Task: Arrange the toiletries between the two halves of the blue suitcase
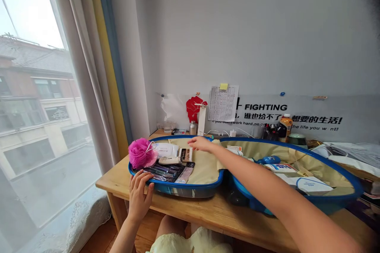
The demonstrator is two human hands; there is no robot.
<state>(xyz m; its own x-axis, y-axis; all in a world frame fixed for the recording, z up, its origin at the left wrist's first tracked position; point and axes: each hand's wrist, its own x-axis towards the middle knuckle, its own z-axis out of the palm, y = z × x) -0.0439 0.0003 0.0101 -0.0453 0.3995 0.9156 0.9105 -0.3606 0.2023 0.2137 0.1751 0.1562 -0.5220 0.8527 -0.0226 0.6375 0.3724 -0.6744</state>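
A blue suitcase (190,189) lies spread wide on the wooden desk (208,213), showing beige lining. My left hand (139,195) grips the near left rim of its left half, fingers curled over the edge. My right hand (200,143) reaches across to the far side of that half, fingers flat on the lining beside a small brown-and-white box (185,154). In that half lie a pink bath pouf (140,153), a white packet (166,150), a white tube (170,161) and a pack of pens (163,172). The right half (326,201) holds white boxes and a blue bottle (268,160).
Against the wall stand an orange bottle (285,126), a green jar (297,139), a small metal can (192,128), chargers and a pinned paper list (223,103). A window with curtains (97,75) fills the left. Clutter lies at the desk's right end.
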